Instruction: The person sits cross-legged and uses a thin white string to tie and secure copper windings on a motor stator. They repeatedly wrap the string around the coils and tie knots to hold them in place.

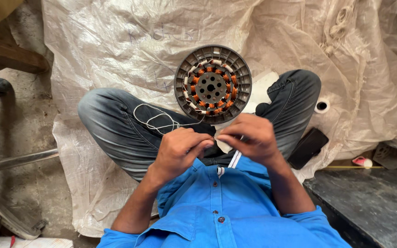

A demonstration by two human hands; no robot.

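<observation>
Both hands meet above the lap, fingertips pressed together on a thin white thread (155, 120). The left hand (180, 149) pinches it between thumb and forefinger, and the right hand (249, 138) closes its fingertips on the same spot just beside; what else sits between the fingers is too small to tell. From the pinch the one thread runs out in loose loops over the left knee of the grey jeans (116, 126) and back toward a round grey motor stator with orange copper windings (212, 84). This single stator stands on edge between the two knees, its face turned to the camera, with one ring of coils around a perforated metal hub. A flat white piece (263, 87) lies behind it. On the crumpled white woven plastic sheet (129, 41) near the right knee rest one small white tape roll (321, 105) and one black rectangular case (308, 148). The person wears a blue buttoned shirt (221, 206).
</observation>
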